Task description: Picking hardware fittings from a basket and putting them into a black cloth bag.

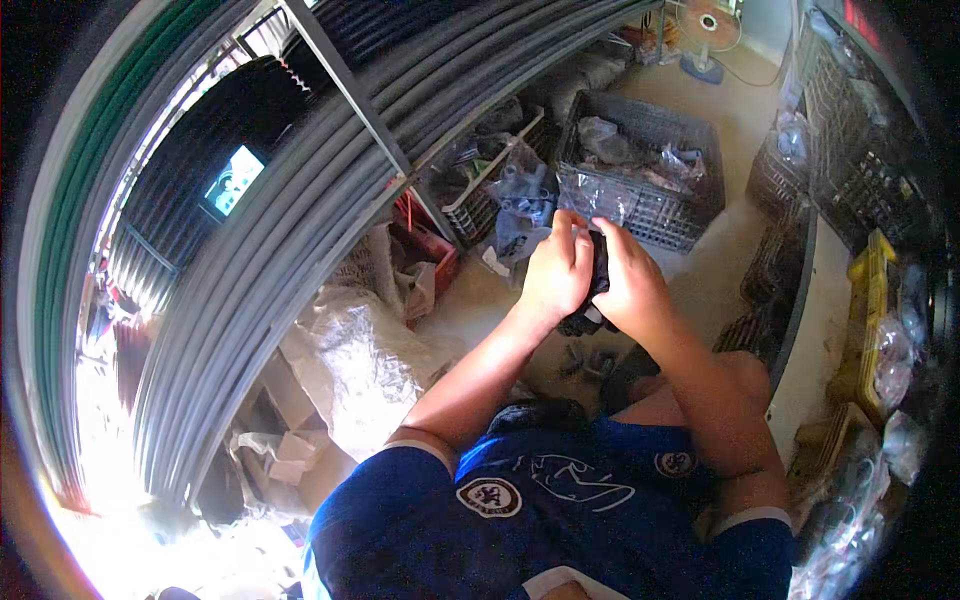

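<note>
A bundle of small black parts (600, 264) is held between my two hands, in front of my body. My left hand (561, 266) grips it from the left, with the fingers curled over its upper end. My right hand (630, 274) holds its right side, thumb and fingers pointing up. The bundle's exact kind cannot be told, as my hands cover much of it. Just above and left of my hands is a clear plastic bag (529, 187) with grey fittings. More dark pieces (589, 364) lie on the floor below the hands.
A dark plastic crate (652, 210) with bagged parts stands ahead. Long grey pipes (300, 202) lie on a metal rack at the left, above a red crate (446, 266) and woven sacks (352, 352). A yellow crate (870, 322) stands right; a fan (705, 45) is farther back.
</note>
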